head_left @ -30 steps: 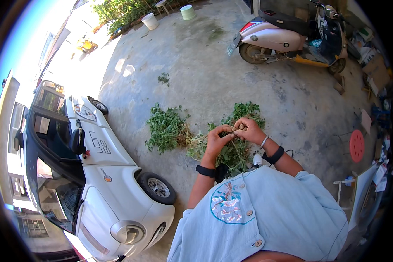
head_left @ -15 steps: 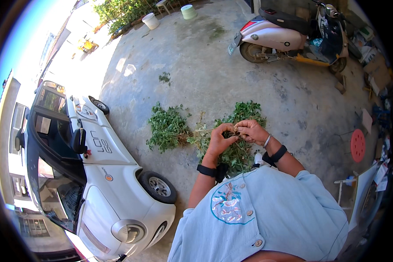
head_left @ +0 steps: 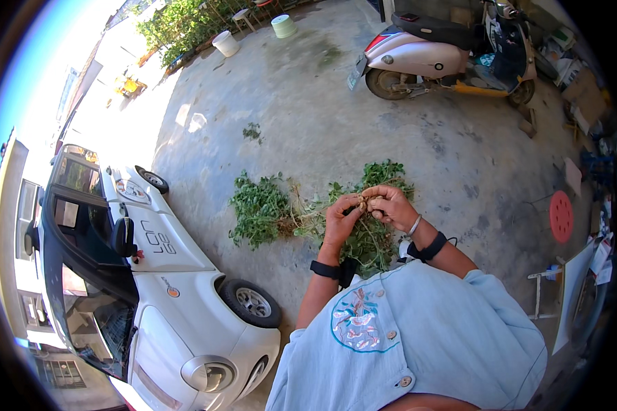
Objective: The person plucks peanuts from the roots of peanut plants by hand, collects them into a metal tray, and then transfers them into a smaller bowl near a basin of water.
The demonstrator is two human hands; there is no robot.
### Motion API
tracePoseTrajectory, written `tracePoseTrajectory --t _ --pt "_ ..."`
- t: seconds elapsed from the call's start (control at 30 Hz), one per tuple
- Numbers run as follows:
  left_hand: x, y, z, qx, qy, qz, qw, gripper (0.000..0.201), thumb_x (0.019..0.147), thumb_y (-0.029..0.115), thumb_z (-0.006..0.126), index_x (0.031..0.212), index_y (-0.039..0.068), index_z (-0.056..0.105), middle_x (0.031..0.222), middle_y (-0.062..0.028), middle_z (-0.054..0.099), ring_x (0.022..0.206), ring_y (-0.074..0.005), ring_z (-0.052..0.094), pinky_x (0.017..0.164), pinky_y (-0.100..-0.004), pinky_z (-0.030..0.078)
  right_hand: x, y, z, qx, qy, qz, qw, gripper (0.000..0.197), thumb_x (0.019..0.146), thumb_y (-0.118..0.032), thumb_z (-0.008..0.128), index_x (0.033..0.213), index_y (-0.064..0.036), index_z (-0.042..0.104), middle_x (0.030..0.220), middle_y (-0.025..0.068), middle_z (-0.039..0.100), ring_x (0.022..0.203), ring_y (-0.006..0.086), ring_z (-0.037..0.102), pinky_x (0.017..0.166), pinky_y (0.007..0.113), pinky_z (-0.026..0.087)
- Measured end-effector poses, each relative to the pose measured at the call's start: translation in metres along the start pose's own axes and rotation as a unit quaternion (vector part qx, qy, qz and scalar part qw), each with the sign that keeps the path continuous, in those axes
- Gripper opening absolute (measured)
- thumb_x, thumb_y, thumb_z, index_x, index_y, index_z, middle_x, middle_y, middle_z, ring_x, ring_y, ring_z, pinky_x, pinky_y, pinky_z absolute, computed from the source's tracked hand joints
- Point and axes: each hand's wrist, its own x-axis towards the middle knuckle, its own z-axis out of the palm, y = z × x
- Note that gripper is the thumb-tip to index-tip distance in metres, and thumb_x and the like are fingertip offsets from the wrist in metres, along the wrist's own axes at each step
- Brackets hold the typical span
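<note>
Head view, looking down on a concrete yard (head_left: 308, 130). Both hands meet at chest height over a leafy green plant bundle: the left hand (head_left: 341, 220) grips the pale, stringy stems from below, its fingers curled shut around them, while the right hand (head_left: 389, 205) pinches a small tan, knobbly clump at the stem ends (head_left: 365, 201), thumb and fingertips pressed together on it. The clump lies directly between the two hands, touching both; the right hand's fingertips are the ones on it. The uprooted plant in hand (head_left: 370, 240) runs its long axis away from the clump, down and toward the person, with foliage hanging below the wrists. A second heap of the same foliage (head_left: 259, 209) lies on the ground to the left, well apart from the hands, linked by straggling straw-coloured stems. Leaves are small, matte and crinkled; stems thin and fibrous. A white small car (head_left: 151, 274) stands at left, a scooter (head_left: 445, 51) beyond, two pale buckets (head_left: 253, 34) farther off.
</note>
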Motion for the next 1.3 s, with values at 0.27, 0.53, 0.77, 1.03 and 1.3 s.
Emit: tracePoseTrajectory --t 0.27,0.53,0.77,1.03,1.3 --pt "0.007 0.009 0.004 0.108 0.029 0.059 0.992 0.019 0.066 -0.002 0.060 0.085 0.000 0.061 0.087 -0.0098 0.060 0.080 -0.0189 0.057 0.071 -0.0269 0.044 -0.001 0.001 0.020 -0.414 0.079 -0.231 0.877 0.027 0.069 -0.012 0.064 0.093 -0.0012 0.056 0.062 0.0017 0.054 0.052 0.0087 0.048 0.048 0.025 0.041" --pt "0.006 0.021 0.001 0.139 -0.015 0.076 0.987 0.018 0.067 -0.003 0.058 0.084 -0.002 0.060 0.084 -0.0114 0.060 0.076 -0.0217 0.058 0.067 -0.0270 0.045 0.005 0.010 0.017 -0.516 0.100 -0.345 0.778 0.014 0.073 -0.011 0.058 0.082 -0.0012 0.054 0.061 0.0098 0.053 0.053 0.0168 0.053 0.049 0.028 0.042" --pt "0.007 0.017 -0.002 0.105 -0.037 0.074 0.991 0.016 0.069 -0.003 0.057 0.084 -0.003 0.060 0.083 -0.0121 0.060 0.075 -0.0228 0.058 0.066 -0.0282 0.045 0.013 0.010 0.005 -0.229 0.034 -0.107 0.967 0.005 0.076 -0.006 0.051 0.074 -0.0008 0.052 0.065 0.0152 0.056 0.050 0.0235 0.055 0.044 0.032 0.042" --pt "0.021 0.003 0.026 0.243 0.024 0.080 0.966 0.013 0.066 0.001 0.056 0.079 -0.001 0.059 0.079 -0.0146 0.058 0.072 -0.0306 0.057 0.064 -0.0334 0.046 0.027 0.018 -0.005 -0.537 0.171 -0.366 0.741 0.005 0.077 -0.005 0.051 0.072 -0.0030 0.050 0.053 0.0077 0.050 0.042 0.0159 0.047 0.041 0.029 0.038" --pt "0.020 -0.028 0.012 0.063 -0.016 0.053 0.996 0.008 0.070 0.003 0.060 0.077 -0.001 0.058 0.080 -0.0094 0.059 0.076 -0.0203 0.057 0.068 -0.0284 0.045 0.014 -0.016 -0.036 0.161 0.036 0.016 0.986 0.010 0.085 -0.013 0.047 0.083 -0.0035 0.050 0.055 -0.0016 0.042 0.039 0.0033 0.034 0.031 0.016 0.024"
